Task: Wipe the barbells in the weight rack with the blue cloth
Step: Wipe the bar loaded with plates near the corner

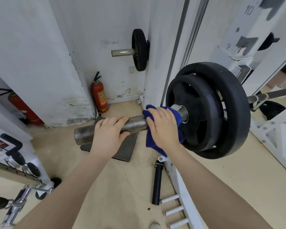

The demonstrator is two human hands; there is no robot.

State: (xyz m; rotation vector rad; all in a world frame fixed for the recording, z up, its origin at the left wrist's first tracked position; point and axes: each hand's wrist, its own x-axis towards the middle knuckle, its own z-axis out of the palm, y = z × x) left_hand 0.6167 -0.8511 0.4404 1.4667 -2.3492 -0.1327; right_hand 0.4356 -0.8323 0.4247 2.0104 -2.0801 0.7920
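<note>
A barbell rests in the white rack (228,52), its steel sleeve (84,135) pointing toward me with two black plates (221,113) loaded on it. My left hand (108,132) grips the bare sleeve near its free end, fingers curled over the top. My right hand (163,125) wraps the blue cloth (151,142) around the sleeve just in front of the plates. Part of the cloth hangs below my wrist. The bar's thin shaft (271,95) runs off to the right behind the plates.
A second black plate (139,49) hangs on a peg on the rack post. Two red fire extinguishers (100,96) stand by the white wall. A dark mat (125,149) and a black tube (157,182) lie on the beige floor. Bench and chrome handles sit at lower left.
</note>
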